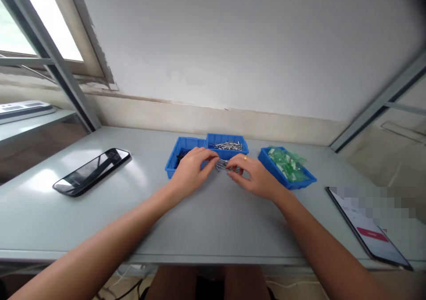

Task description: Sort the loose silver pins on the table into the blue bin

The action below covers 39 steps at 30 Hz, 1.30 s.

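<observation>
A small bunch of thin silver metal pieces, which look like screws (222,163), lies between my two hands in front of the blue bins. My left hand (193,167) is closed in a pinch, thumb and forefinger meeting at the left end of the bunch. Curled around the right end are the fingers of my right hand (254,175), which has a yellow ring; the fingertips partly hide the metal. Behind my hands stands a blue bin (246,148) of similar silver pieces. Next to my left hand, another blue bin (170,164) holds dark items, partly covered by the hand.
To the right, a blue bin (289,185) holds green plastic packets (288,163). A dark phone (91,171) lies at the left of the grey table (213,233). A lit tablet or phone (372,233) lies at the right edge. A wall (226,60) rises behind.
</observation>
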Tool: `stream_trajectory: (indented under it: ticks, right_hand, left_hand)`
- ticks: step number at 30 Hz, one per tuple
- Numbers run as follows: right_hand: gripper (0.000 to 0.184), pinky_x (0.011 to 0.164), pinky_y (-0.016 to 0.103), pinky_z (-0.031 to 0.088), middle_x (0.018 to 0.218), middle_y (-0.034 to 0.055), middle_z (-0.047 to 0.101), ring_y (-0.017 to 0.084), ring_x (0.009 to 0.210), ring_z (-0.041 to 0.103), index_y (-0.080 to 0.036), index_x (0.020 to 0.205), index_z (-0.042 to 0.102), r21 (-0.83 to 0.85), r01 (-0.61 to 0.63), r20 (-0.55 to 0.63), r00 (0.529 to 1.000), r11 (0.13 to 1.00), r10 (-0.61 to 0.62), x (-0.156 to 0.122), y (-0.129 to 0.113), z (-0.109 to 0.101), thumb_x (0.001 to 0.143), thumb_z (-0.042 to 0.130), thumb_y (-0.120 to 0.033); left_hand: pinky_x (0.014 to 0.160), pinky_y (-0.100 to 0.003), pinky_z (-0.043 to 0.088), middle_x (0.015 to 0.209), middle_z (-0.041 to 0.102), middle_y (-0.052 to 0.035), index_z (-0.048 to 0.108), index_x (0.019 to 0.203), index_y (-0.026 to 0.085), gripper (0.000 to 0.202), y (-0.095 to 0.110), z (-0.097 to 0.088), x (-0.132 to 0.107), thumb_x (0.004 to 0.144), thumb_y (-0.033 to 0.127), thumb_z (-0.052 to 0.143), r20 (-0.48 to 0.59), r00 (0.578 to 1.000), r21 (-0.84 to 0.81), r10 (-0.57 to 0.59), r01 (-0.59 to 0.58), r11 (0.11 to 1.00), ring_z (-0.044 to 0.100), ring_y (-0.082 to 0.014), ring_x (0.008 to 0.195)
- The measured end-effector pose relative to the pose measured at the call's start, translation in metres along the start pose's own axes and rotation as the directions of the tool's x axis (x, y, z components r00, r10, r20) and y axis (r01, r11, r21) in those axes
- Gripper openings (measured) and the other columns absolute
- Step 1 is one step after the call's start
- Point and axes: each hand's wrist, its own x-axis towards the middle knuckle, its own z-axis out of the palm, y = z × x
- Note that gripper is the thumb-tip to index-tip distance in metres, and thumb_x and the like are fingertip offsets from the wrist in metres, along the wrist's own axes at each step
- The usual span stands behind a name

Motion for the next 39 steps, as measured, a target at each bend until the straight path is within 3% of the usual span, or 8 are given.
stream_trajectory:
  ticks: [7, 10, 13, 15, 17, 21, 27, 39]
  right_hand:
    - [0.011, 0.063, 0.025, 0.042, 0.072, 0.0002, 0.059, 0.013, 0.067, 0.055, -0.019, 0.077, 0.057, -0.094, -0.148, -0.114, 0.984, 0.984, 0.137, 0.003, 0.01, 0.001, 0.084, 0.05, -0.023]
    - [0.017, 0.07, 0.029, 0.046, 0.09, 0.005, 0.061, 0.017, 0.077, 0.058, -0.02, 0.098, 0.059, -0.144, -0.226, -0.232, 0.954, 0.963, 0.189, 0.004, 0.023, 0.006, 0.085, 0.05, -0.026]
    - [0.046, 0.074, 0.034, 0.048, 0.122, 0.0107, 0.052, 0.021, 0.09, 0.058, -0.022, 0.128, 0.045, -0.175, -0.284, -0.264, 0.936, 0.943, 0.232, 0.003, 0.035, 0.009, 0.083, 0.052, -0.029]
    - [0.052, 0.075, 0.036, 0.048, 0.128, 0.0125, 0.046, 0.022, 0.094, 0.057, -0.023, 0.133, 0.039, -0.202, -0.333, -0.291, 0.918, 0.921, 0.268, 0.002, 0.04, 0.009, 0.083, 0.051, -0.03]
    - [0.043, 0.076, 0.036, 0.047, 0.119, 0.0123, 0.053, 0.022, 0.091, 0.058, -0.02, 0.126, 0.047, -0.231, -0.363, -0.301, 0.909, 0.903, 0.289, 0.002, 0.041, 0.008, 0.084, 0.05, -0.029]
    - [0.019, 0.073, 0.032, 0.045, 0.087, 0.0058, 0.062, 0.018, 0.077, 0.058, -0.017, 0.097, 0.061, -0.259, -0.331, -0.135, 0.943, 0.908, 0.305, 0.002, 0.038, 0.007, 0.085, 0.049, -0.025]
    - [0.018, 0.074, 0.028, 0.042, 0.092, 0.0058, 0.062, 0.017, 0.084, 0.057, -0.018, 0.096, 0.064, -0.282, -0.212, 0.155, 0.952, 0.936, 0.262, -0.001, 0.039, 0.013, 0.085, 0.049, -0.018]
    - [0.016, 0.075, 0.028, 0.042, 0.095, 0.0051, 0.058, 0.015, 0.085, 0.055, -0.018, 0.093, 0.062, -0.273, -0.231, 0.15, 0.949, 0.934, 0.279, -0.002, 0.044, 0.021, 0.087, 0.047, -0.018]
  left_hand:
    - [0.078, -0.036, 0.043, 0.088, 0.063, -0.0043, 0.058, 0.102, 0.017, 0.02, -0.005, 0.003, -0.002, 0.087, 0.027, 0.048, 0.05, 0.999, 0.102, 0.013, -0.018, 0.995, 0.053, -0.0192, 0.085]
    - [0.078, -0.036, 0.043, 0.088, 0.063, -0.0046, 0.059, 0.099, 0.018, 0.018, -0.004, 0.004, -0.003, 0.088, 0.024, 0.047, 0.093, 0.991, 0.095, 0.097, -0.106, 0.99, 0.053, -0.019, 0.084]
    - [0.08, -0.035, 0.043, 0.089, 0.062, -0.0049, 0.059, 0.101, 0.017, 0.018, -0.002, 0.004, -0.004, 0.087, 0.022, 0.047, 0.128, 0.979, 0.064, 0.16, -0.169, 0.984, 0.053, -0.0186, 0.085]
    - [0.081, -0.035, 0.043, 0.088, 0.062, -0.0045, 0.059, 0.1, 0.017, 0.018, -0.001, 0.005, -0.005, 0.087, 0.02, 0.047, 0.156, 0.969, 0.046, 0.193, -0.202, 0.978, 0.054, -0.0182, 0.086]
    - [0.081, -0.034, 0.044, 0.086, 0.062, -0.0043, 0.059, 0.099, 0.016, 0.017, 0.0, 0.005, -0.006, 0.087, 0.019, 0.046, 0.18, 0.96, 0.033, 0.216, -0.225, 0.974, 0.055, -0.0177, 0.086]
    - [0.078, -0.03, 0.045, 0.088, 0.063, -0.0046, 0.059, 0.098, 0.016, 0.018, 0.002, 0.005, -0.008, 0.087, 0.017, 0.045, 0.238, 0.939, 0.013, 0.247, -0.258, 0.966, 0.057, -0.0168, 0.085]
    - [0.071, -0.027, 0.047, 0.089, 0.062, -0.0041, 0.06, 0.098, 0.018, 0.018, 0.004, 0.004, -0.01, 0.089, 0.02, 0.044, 0.333, 0.905, -0.01, 0.264, -0.277, 0.961, 0.059, -0.0155, 0.081]
    - [0.07, -0.027, 0.047, 0.087, 0.064, -0.0047, 0.061, 0.097, 0.017, 0.02, 0.005, 0.003, -0.01, 0.089, 0.02, 0.043, 0.373, 0.89, 0.009, 0.263, -0.287, 0.958, 0.06, -0.0155, 0.077]
